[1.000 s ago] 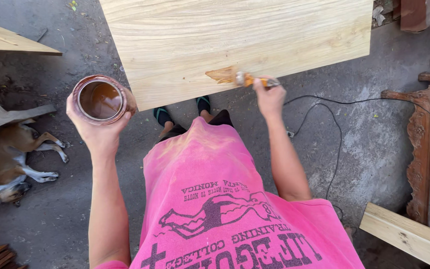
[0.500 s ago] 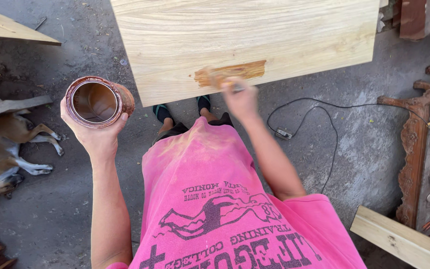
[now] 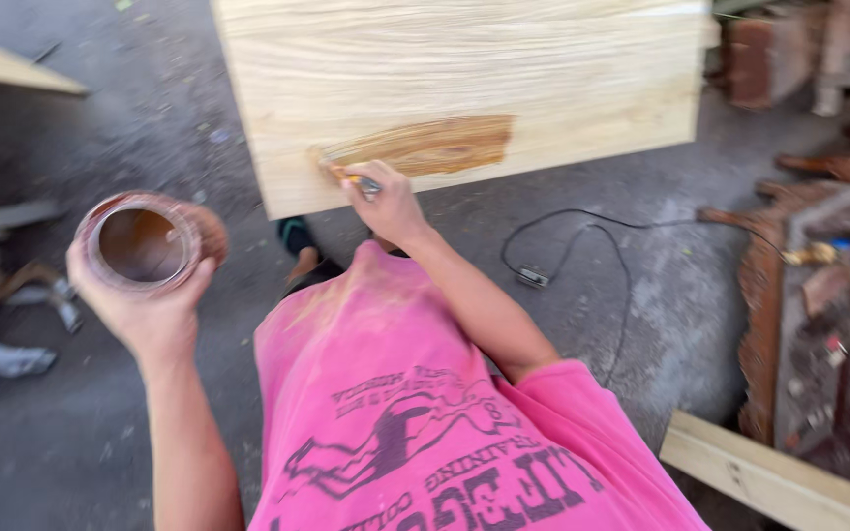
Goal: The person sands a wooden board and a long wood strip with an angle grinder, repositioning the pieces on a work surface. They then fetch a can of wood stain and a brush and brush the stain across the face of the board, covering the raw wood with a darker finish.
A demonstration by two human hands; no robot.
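Under me was a grey concrete floor (image 3: 91, 433), dusty and scuffed. A black cable (image 3: 602, 246) looped across it to my right, with a small plug or switch (image 3: 533, 278) at its near end. A pale plank (image 3: 769, 482) lay at the lower right, beside a heap of carved wood (image 3: 789, 324). At the far left something pale and blurred (image 3: 2, 344) lay on the floor, maybe an animal. My feet (image 3: 297, 246) stood just under the board's edge.

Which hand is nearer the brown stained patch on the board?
Right. The right hand holds a brush at the left end of the stain on the board. The left hand holds a can well off to the left, clear of the board.
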